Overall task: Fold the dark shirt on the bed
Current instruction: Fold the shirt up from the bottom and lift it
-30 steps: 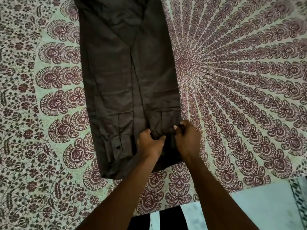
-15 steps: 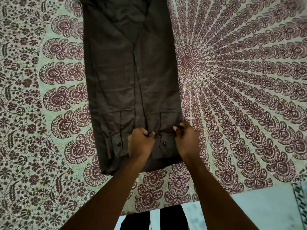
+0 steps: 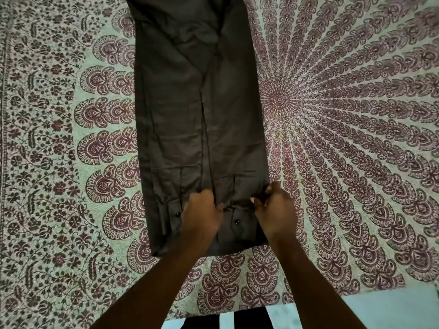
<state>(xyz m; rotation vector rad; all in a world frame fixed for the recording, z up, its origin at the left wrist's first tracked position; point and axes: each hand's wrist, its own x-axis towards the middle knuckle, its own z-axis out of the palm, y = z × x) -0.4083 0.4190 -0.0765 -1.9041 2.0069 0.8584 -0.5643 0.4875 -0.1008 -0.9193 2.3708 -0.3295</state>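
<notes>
The dark shirt [image 3: 190, 103] lies on the bed as a long narrow strip, its sides and both sleeves folded inward. Two buttoned cuffs sit side by side near its closest end. My left hand [image 3: 202, 212] grips the cloth where the two sleeves meet, fingers curled into the fabric. My right hand [image 3: 275, 207] pinches the right sleeve's outer edge just above its cuff. The shirt's far end runs out of view at the top.
A patterned maroon-and-cream bedsheet [image 3: 344, 138] covers the bed on all sides of the shirt. The bed's near edge [image 3: 237, 312] runs along the bottom, with pale floor [image 3: 380, 309] beyond it at the lower right.
My left hand has slid left, spreading the bunched right sleeve flat so its cuff button shows. The right hand has stayed at the sleeve's outer edge.
</notes>
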